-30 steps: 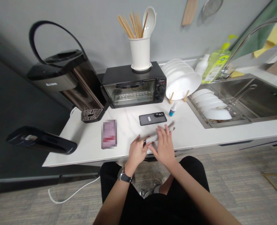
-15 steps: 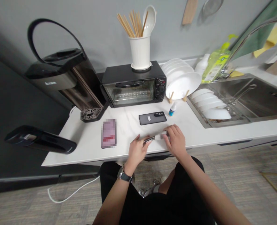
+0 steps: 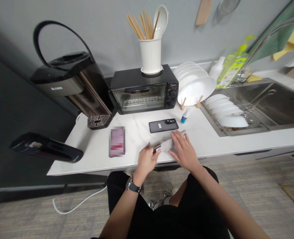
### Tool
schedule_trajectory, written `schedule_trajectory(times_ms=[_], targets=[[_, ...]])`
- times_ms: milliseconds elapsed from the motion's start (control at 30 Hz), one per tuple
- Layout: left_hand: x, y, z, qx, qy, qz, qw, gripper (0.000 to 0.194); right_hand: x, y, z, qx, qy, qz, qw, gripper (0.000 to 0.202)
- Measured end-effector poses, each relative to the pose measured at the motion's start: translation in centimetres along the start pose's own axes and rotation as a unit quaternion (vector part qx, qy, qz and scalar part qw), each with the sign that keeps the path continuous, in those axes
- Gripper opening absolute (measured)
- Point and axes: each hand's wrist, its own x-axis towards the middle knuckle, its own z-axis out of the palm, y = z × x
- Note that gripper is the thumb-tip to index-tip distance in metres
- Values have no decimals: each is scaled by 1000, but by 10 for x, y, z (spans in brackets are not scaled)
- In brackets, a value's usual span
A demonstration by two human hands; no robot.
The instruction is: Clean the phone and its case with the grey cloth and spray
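Observation:
My left hand [image 3: 148, 157] pinches a small dark object with a shiny edge [image 3: 157, 148] near the counter's front; its kind is unclear. A thin pale grey cloth [image 3: 166, 145] meets that object and runs to the right. My right hand [image 3: 185, 151] is on the cloth, with cloth between its thumb and fingers; part of the cloth is hidden beneath it. Just beyond my hands lies a dark phone [image 3: 163, 126], camera side up. A small spray bottle with a blue label [image 3: 185, 116] stands beside the phone. To the left rests a pixelated pink-purple rectangular item [image 3: 117, 141].
Behind are a toaster oven [image 3: 143, 96] with a white chopstick holder [image 3: 150, 55] on top, and racked plates [image 3: 196, 88]. A black drink dispenser [image 3: 79, 86] and dark cylindrical item [image 3: 47, 148] flank the left. Bowls [image 3: 228, 109] sit in the sink [image 3: 281, 99].
My right hand has shifted slightly left over the cloth, and more cloth now shows around it. Less of the dark object shows at my left hand. The whole view has moved slightly.

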Motion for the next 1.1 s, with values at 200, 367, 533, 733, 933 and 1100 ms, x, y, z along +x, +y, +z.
schedule_trajectory(times_ms=[200, 367, 533, 733, 933, 1100], targets=[[1, 0, 1, -6, 9, 16, 1000, 19, 11, -38, 11, -17, 91, 147, 985, 74], [-2, -10, 7, -7, 18, 14, 1000, 25, 10, -70, 17, 38, -36, -52, 997, 78], [-1, -4, 3, -20, 7, 19, 1000, 20, -4, -18, 2, 3, -25, -74, 997, 71], [2, 2, -1, -10, 7, 3, 1000, 24, 0, -3, -3, -6, 53, 105, 993, 71], [0, -13, 8, 35, 2, 12, 999, 21, 10, -78, 11, 35, -22, -10, 999, 83], [-1, -12, 7, 40, 6, 2, 999, 22, 5, -53, 7, 26, -33, -109, 993, 75]])
